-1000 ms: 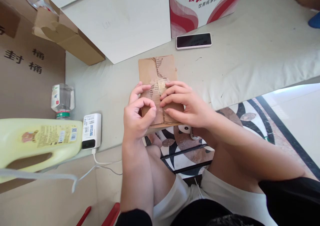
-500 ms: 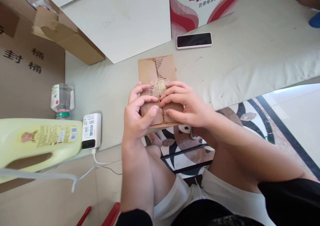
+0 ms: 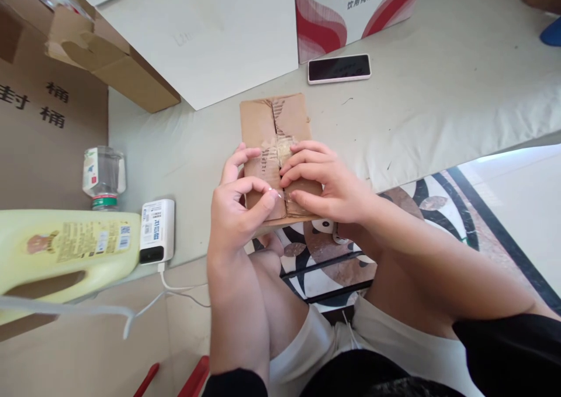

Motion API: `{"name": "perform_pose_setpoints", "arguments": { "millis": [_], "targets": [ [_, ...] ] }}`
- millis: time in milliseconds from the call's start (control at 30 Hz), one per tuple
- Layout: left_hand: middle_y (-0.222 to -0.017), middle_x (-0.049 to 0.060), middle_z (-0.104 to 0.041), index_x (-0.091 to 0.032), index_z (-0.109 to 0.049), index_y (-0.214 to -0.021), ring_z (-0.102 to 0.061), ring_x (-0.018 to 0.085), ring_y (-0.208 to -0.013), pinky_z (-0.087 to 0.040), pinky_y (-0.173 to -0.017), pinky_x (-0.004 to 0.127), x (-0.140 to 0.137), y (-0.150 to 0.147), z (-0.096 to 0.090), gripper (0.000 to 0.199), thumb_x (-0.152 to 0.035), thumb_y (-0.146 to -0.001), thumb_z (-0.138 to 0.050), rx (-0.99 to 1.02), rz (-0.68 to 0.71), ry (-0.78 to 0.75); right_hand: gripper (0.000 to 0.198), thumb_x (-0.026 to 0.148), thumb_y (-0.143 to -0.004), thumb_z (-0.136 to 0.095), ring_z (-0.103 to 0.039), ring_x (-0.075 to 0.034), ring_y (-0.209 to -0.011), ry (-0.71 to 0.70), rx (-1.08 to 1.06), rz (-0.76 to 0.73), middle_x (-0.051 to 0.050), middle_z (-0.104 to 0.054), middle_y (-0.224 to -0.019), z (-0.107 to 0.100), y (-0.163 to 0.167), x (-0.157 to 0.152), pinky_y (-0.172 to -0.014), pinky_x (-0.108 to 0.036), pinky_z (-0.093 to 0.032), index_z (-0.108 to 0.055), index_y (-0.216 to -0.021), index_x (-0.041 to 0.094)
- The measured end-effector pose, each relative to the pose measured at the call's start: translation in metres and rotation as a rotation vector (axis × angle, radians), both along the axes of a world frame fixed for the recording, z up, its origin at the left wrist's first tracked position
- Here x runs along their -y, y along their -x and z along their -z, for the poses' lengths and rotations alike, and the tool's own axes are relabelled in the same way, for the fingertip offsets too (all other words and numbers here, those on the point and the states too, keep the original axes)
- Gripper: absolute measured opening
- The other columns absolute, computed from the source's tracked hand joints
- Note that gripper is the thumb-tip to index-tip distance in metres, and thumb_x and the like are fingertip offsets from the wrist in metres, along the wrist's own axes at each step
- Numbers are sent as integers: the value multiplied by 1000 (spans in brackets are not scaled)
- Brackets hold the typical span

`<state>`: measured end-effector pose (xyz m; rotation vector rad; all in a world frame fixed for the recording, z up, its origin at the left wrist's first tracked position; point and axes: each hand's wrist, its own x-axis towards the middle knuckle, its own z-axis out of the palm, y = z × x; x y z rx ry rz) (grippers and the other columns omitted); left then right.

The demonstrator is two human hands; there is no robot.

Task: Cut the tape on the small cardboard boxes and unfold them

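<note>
A small brown cardboard box (image 3: 258, 119) lies at the edge of the pale covered surface, its two flaps meeting along a middle seam. Torn tape and a rough, peeled patch (image 3: 284, 147) mark that seam. Over the box's left side, my left hand (image 3: 239, 201) pinches thumb and forefinger together; a tiny whitish bit shows at the tips, too small to name. Its other fingers rest by the box's left edge. My right hand (image 3: 331, 178) lies on the right flap with fingers spread and fingertips at the seam.
Behind the box are a phone (image 3: 339, 68), a white carton (image 3: 228, 40) and a red-and-white water carton (image 3: 363, 11). To the left are a clear bottle (image 3: 105, 172), a power bank (image 3: 156, 230) with a cable, and a yellow jug (image 3: 87, 245). Patterned floor (image 3: 438, 204) shows below.
My left thumb and forefinger have closed into a pinch, with a small whitish bit at the tips, and the hand sits slightly left. My right hand stays on the box.
</note>
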<state>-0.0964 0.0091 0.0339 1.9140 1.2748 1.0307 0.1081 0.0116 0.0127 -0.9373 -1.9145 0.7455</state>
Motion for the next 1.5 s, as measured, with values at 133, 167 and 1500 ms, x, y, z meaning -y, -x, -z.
{"name": "perform_pose_setpoints", "arguments": {
  "millis": [133, 167, 1500],
  "targets": [
    [-147, 2, -56, -22, -67, -62, -36, 28, -152, -29, -129, 47, 3, -3, -7, 17, -27, -78, -68, -29, -47, 77, 18, 21, -82, -59, -52, -31, -135, 16, 16, -6, -5, -74, -108, -1, 0, 0, -116, -53, -35, -73, -93, 23],
    [-149, 2, -54, -22, -67, -62, -36, 29, -152, -30, -129, 48, 4, -3, -9, 18, -28, -79, -68, -44, -70, 107, 18, 21, -82, -59, -52, -31, -135, 16, 17, -7, -5, -74, -109, -1, 0, 0, -116, -53, -35, -73, -93, 23],
    [-150, 9, -51, -21, -49, -68, -40, 32, -149, -54, -106, 44, 4, 2, -4, 38, -46, -78, -75, 0, -140, 155, 17, 18, -78, -60, -52, -30, -133, 5, 36, -11, -4, -74, -105, -2, -3, -2, -119, -54, -38, -73, -86, 24]
  ]
}}
